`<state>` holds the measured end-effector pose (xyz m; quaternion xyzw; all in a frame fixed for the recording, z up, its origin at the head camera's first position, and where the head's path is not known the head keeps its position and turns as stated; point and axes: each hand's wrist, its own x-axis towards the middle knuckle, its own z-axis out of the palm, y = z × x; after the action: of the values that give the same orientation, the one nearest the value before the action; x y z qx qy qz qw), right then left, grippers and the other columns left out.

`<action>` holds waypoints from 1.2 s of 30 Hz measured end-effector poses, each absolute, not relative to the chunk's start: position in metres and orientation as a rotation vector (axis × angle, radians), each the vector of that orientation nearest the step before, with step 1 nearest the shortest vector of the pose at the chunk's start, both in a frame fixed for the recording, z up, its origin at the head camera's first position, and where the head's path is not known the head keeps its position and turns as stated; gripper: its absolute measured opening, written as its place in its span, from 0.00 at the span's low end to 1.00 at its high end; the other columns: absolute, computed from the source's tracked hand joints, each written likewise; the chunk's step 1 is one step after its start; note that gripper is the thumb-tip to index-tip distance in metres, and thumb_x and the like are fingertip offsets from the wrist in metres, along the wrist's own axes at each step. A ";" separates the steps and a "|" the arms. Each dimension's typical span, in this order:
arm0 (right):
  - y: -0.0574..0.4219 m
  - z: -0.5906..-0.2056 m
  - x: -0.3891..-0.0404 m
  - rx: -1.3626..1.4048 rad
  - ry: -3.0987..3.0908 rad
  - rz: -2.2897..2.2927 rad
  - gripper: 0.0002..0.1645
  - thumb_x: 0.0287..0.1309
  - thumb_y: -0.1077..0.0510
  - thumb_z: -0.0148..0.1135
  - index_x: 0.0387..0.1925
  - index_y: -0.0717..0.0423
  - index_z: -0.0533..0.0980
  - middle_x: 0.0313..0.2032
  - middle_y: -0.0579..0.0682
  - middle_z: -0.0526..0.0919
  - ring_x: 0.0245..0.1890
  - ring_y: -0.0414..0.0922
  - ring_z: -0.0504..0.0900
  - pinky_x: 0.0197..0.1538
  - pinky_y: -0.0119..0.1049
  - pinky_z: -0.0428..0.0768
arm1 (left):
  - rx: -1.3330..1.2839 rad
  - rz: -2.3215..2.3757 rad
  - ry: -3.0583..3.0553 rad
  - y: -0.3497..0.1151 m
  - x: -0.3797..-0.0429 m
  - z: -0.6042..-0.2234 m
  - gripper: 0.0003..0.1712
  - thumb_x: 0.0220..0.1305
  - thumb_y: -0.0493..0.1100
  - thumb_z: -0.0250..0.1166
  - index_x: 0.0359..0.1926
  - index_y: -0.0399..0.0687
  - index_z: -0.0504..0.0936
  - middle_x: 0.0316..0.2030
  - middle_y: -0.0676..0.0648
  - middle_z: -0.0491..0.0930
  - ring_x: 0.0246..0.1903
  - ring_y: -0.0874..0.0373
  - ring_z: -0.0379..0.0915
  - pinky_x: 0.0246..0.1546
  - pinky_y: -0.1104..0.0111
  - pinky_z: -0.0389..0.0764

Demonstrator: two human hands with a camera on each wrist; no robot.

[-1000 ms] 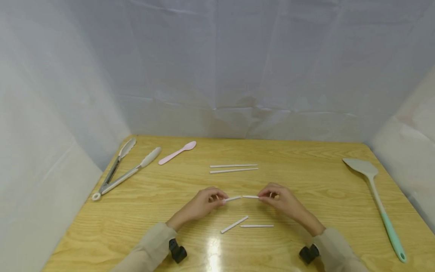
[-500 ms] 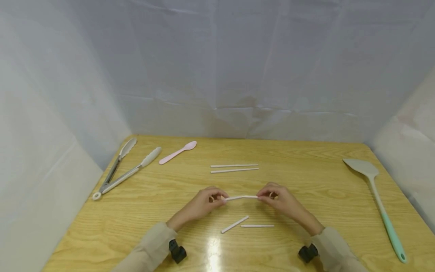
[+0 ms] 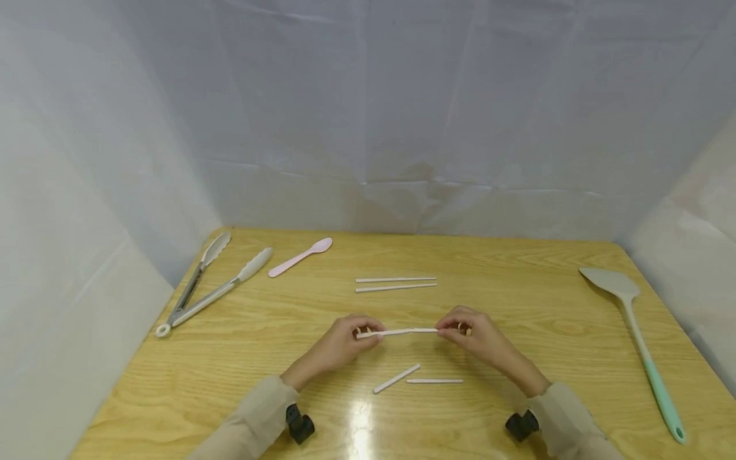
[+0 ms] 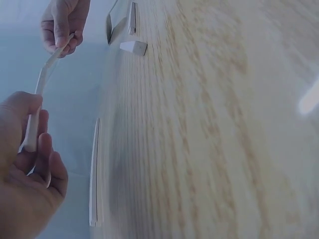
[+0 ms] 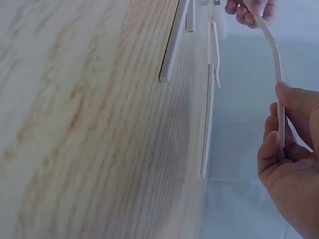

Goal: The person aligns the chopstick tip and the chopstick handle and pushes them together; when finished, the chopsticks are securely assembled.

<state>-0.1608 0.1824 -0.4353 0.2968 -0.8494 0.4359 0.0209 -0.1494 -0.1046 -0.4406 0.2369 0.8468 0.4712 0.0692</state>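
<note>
My left hand (image 3: 347,340) pinches a thin white chopstick piece (image 3: 395,332) between thumb and fingers, its rear end showing among the fingers. Facing it, my right hand (image 3: 476,333) pinches a second white chopstick piece (image 3: 425,330). Their inner ends meet midway between the hands, above the table. In the right wrist view the two pieces form a slight bend at that joint (image 5: 274,46); whether one end sits inside the other cannot be told. Closer to me on the table lie a slanted chopstick piece (image 3: 397,379) and a level chopstick piece (image 3: 435,381).
Behind the hands, two long white chopsticks (image 3: 395,288) lie side by side. A pink spoon (image 3: 300,257) and spread tongs (image 3: 208,299) occupy the left side of the wooden table (image 3: 517,281). At the right lies a spatula (image 3: 635,326) with a green handle. Pale sheeting surrounds the table.
One second ago a small gap separated the two held chopstick pieces. Their ends have come together and now line up straighter. The left fingers have shifted, showing more of the piece's rear end.
</note>
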 end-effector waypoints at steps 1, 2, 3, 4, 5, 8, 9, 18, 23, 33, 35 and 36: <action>0.182 -0.435 -0.161 0.918 -2.636 1.352 0.04 0.57 0.63 0.65 0.34 0.55 0.83 0.32 0.46 0.82 0.29 0.33 0.74 0.30 0.29 0.75 | 0.710 1.432 2.552 -0.104 -0.149 -0.440 0.09 0.65 0.42 0.63 0.43 0.45 0.84 0.40 0.49 0.81 0.37 0.62 0.71 0.36 0.72 0.73; 0.182 -0.435 -0.160 0.912 -2.640 1.351 0.04 0.57 0.63 0.65 0.34 0.55 0.83 0.32 0.47 0.82 0.29 0.33 0.74 0.30 0.29 0.75 | 0.706 1.445 2.555 -0.104 -0.149 -0.440 0.09 0.64 0.42 0.63 0.43 0.45 0.84 0.40 0.49 0.81 0.37 0.62 0.72 0.36 0.72 0.73; 0.181 -0.434 -0.160 0.907 -2.642 1.347 0.04 0.57 0.63 0.64 0.34 0.56 0.83 0.32 0.47 0.82 0.29 0.33 0.74 0.30 0.29 0.75 | 0.700 1.461 2.557 -0.103 -0.149 -0.439 0.09 0.64 0.42 0.63 0.42 0.45 0.84 0.40 0.48 0.81 0.37 0.61 0.72 0.36 0.72 0.74; 0.181 -0.434 -0.160 0.900 -2.641 1.348 0.04 0.57 0.63 0.64 0.34 0.56 0.83 0.32 0.47 0.83 0.28 0.33 0.73 0.30 0.29 0.75 | 0.698 1.470 2.562 -0.102 -0.149 -0.439 0.08 0.64 0.41 0.63 0.42 0.45 0.84 0.40 0.48 0.81 0.38 0.61 0.73 0.36 0.72 0.74; 0.180 -0.434 -0.160 0.893 -2.638 1.348 0.04 0.57 0.63 0.64 0.34 0.57 0.83 0.32 0.48 0.83 0.28 0.33 0.73 0.30 0.29 0.75 | 0.694 1.481 2.565 -0.102 -0.149 -0.438 0.08 0.64 0.41 0.63 0.42 0.45 0.84 0.40 0.48 0.81 0.38 0.61 0.73 0.36 0.72 0.74; 0.180 -0.433 -0.160 0.873 -2.630 1.351 0.04 0.57 0.64 0.64 0.35 0.58 0.83 0.33 0.49 0.83 0.29 0.32 0.74 0.31 0.30 0.76 | 0.685 1.505 2.580 -0.100 -0.150 -0.438 0.08 0.64 0.41 0.63 0.42 0.44 0.84 0.40 0.47 0.81 0.38 0.60 0.74 0.36 0.72 0.75; 0.179 -0.433 -0.160 0.869 -2.622 1.355 0.04 0.57 0.64 0.64 0.35 0.58 0.83 0.33 0.49 0.84 0.29 0.33 0.75 0.32 0.30 0.77 | 0.681 1.512 2.585 -0.100 -0.150 -0.438 0.08 0.64 0.40 0.64 0.42 0.44 0.84 0.40 0.47 0.81 0.38 0.60 0.74 0.36 0.72 0.76; 0.175 -0.432 -0.158 0.891 -2.519 1.337 0.06 0.54 0.66 0.66 0.36 0.58 0.84 0.31 0.46 0.81 0.28 0.32 0.74 0.30 0.29 0.76 | 0.731 1.569 2.603 -0.099 -0.149 -0.437 0.12 0.63 0.41 0.63 0.46 0.42 0.84 0.39 0.47 0.80 0.36 0.62 0.74 0.37 0.72 0.78; 0.170 -0.433 -0.154 0.889 -2.426 1.390 0.08 0.52 0.72 0.65 0.35 0.62 0.82 0.31 0.49 0.79 0.29 0.31 0.73 0.29 0.27 0.76 | 0.772 1.649 2.606 -0.098 -0.149 -0.437 0.11 0.63 0.40 0.63 0.44 0.41 0.84 0.38 0.47 0.79 0.36 0.64 0.74 0.38 0.72 0.79; 0.161 -0.426 -0.147 0.841 -2.354 1.468 0.05 0.55 0.74 0.61 0.34 0.66 0.79 0.32 0.52 0.77 0.33 0.30 0.74 0.33 0.25 0.78 | 0.740 1.733 2.621 -0.095 -0.146 -0.427 0.10 0.61 0.39 0.65 0.42 0.40 0.85 0.33 0.49 0.77 0.31 0.66 0.69 0.35 0.73 0.77; 0.161 -0.425 -0.147 0.845 -2.343 1.475 0.04 0.55 0.73 0.61 0.34 0.67 0.78 0.32 0.52 0.77 0.33 0.30 0.73 0.33 0.25 0.78 | 0.734 1.738 2.614 -0.095 -0.146 -0.425 0.10 0.60 0.38 0.66 0.41 0.39 0.85 0.31 0.49 0.75 0.31 0.67 0.68 0.36 0.74 0.77; 0.160 -0.425 -0.147 0.852 -2.332 1.482 0.05 0.55 0.73 0.61 0.34 0.67 0.78 0.32 0.52 0.77 0.33 0.30 0.73 0.32 0.25 0.77 | 0.729 1.740 2.611 -0.095 -0.146 -0.424 0.10 0.60 0.38 0.66 0.41 0.38 0.85 0.31 0.49 0.75 0.31 0.67 0.67 0.36 0.74 0.77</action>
<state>-0.1466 0.1603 -0.4249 0.2923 -0.8002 0.5086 0.1248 -0.1463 -0.0948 -0.4243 0.2263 0.8098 0.5398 -0.0397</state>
